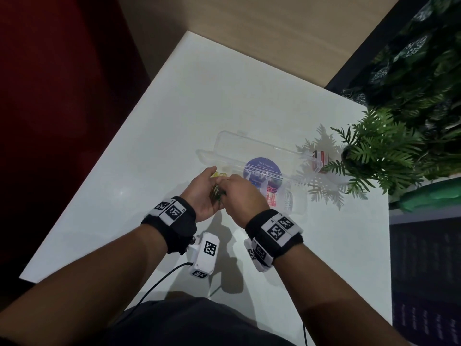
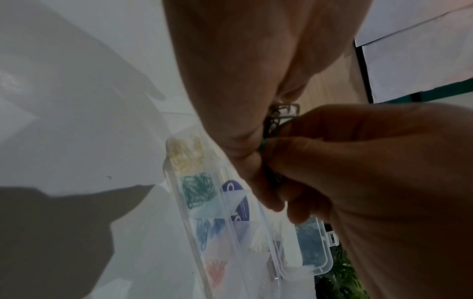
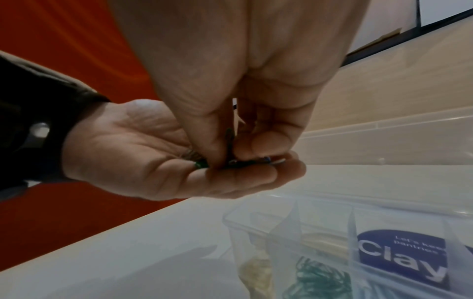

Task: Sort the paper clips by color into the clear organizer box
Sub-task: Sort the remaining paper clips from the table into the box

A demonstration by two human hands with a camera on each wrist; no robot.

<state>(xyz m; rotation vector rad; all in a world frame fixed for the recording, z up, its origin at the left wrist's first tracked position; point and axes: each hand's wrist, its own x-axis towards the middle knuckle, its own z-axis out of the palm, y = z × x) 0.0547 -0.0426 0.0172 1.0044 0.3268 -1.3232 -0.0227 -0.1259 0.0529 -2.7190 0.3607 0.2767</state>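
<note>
My left hand [image 1: 203,193] is held palm up over the near left end of the clear organizer box [image 1: 252,151], with a small bunch of mostly green paper clips [image 1: 217,197] lying in its cupped palm. My right hand [image 1: 238,196] reaches into that palm, its thumb and fingers pinching a green paper clip [image 3: 228,138]. In the left wrist view, separate compartments of the open box hold yellow clips [image 2: 185,155], green clips [image 2: 198,190], blue clips [image 2: 207,230] and red clips [image 2: 216,269]. The box lid lies folded back on the table.
The box sits on a white table [image 1: 162,136]. A potted fern [image 1: 374,151] stands at the box's right end. A round purple sticker [image 1: 263,168] shows through the box. A dark red wall lies past the table's left edge.
</note>
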